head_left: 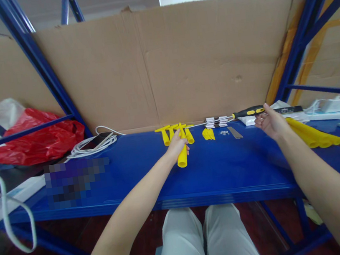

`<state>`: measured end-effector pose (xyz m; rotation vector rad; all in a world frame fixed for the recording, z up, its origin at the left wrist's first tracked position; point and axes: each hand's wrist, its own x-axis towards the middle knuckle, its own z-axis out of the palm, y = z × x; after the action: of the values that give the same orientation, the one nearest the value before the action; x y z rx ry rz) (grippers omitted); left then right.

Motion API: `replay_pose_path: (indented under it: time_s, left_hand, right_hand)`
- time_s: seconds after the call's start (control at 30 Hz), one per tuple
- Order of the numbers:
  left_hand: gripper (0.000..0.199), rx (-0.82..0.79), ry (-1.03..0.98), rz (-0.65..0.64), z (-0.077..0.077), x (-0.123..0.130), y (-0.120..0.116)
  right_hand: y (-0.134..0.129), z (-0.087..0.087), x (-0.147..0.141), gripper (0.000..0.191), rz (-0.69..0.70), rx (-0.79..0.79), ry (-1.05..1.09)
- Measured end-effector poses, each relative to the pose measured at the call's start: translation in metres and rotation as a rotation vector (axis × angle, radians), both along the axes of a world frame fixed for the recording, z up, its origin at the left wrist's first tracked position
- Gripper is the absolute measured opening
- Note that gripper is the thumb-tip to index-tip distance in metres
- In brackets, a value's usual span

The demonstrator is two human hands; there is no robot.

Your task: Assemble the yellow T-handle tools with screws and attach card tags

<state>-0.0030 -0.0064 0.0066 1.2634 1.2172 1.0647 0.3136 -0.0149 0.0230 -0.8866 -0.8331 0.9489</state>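
My left hand (177,144) is wrapped round a yellow T-shaped plastic handle (182,160), its round open end pointing toward me. In my right hand (271,125) is a screwdriver (248,112) with a black and yellow grip, held by the grip's end. Its thin shaft runs leftward to the head of the held handle; whether the tip touches a screw is too small to tell. Similar yellow handles (165,138) lie behind my left hand. Between the hands are small yellow pieces (208,134), tiny screws (225,133), flat grey metal strips (235,132) and a black-and-white stack (216,121).
More yellow tubes (315,135) lie beside my right forearm. A cardboard sheet (199,64) closes off the back of the blue bench (227,174). To the left are a coiled white cable (78,151), a phone (97,141) and a red bag (41,135). Blue posts (45,73) flank the bench.
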Motion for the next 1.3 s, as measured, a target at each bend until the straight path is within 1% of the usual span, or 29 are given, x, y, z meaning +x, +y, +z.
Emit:
replay_pose_path:
  time_s: [0.13, 0.27, 0.5, 0.73, 0.9, 1.0, 1.07, 1.17, 1.3]
  left_hand:
    - [0.085, -0.005, 0.009, 0.005, 0.001, 0.0, -0.001]
    - [0.084, -0.003, 0.02, -0.003, 0.001, 0.0, -0.001]
    - [0.084, 0.018, 0.008, -0.013, -0.002, 0.001, 0.001]
    - [0.085, 0.015, 0.038, -0.018, -0.001, 0.001, 0.0]
    - [0.082, 0.02, 0.066, -0.033, -0.001, 0.001, -0.001]
    - [0.081, 0.015, 0.073, -0.038, 0.0, 0.001, -0.002]
    - [0.082, 0.016, 0.072, -0.039, 0.0, 0.0, -0.002]
    - [0.083, 0.021, 0.07, -0.037, -0.001, 0.0, 0.0]
    - [0.084, 0.035, 0.054, -0.026, -0.004, 0.0, 0.003]
  right_hand:
    - [-0.005, 0.004, -0.01, 0.031, -0.045, -0.029, 0.059]
    - [-0.007, 0.005, -0.014, 0.028, -0.064, -0.011, 0.07]
    - [-0.005, 0.002, -0.01, 0.035, -0.072, 0.002, 0.019]
    - [-0.008, 0.004, -0.014, 0.037, -0.076, -0.043, 0.028]
    - [-0.007, 0.005, -0.016, 0.034, -0.107, -0.077, 0.028]
    - [-0.006, 0.004, -0.015, 0.029, -0.118, -0.05, 0.021]
    - [-0.005, 0.004, -0.014, 0.025, -0.116, -0.023, 0.012]
    - [-0.004, 0.003, -0.011, 0.031, -0.099, -0.025, -0.002]
    - [-0.005, 0.003, -0.007, 0.031, -0.025, 0.021, -0.026]
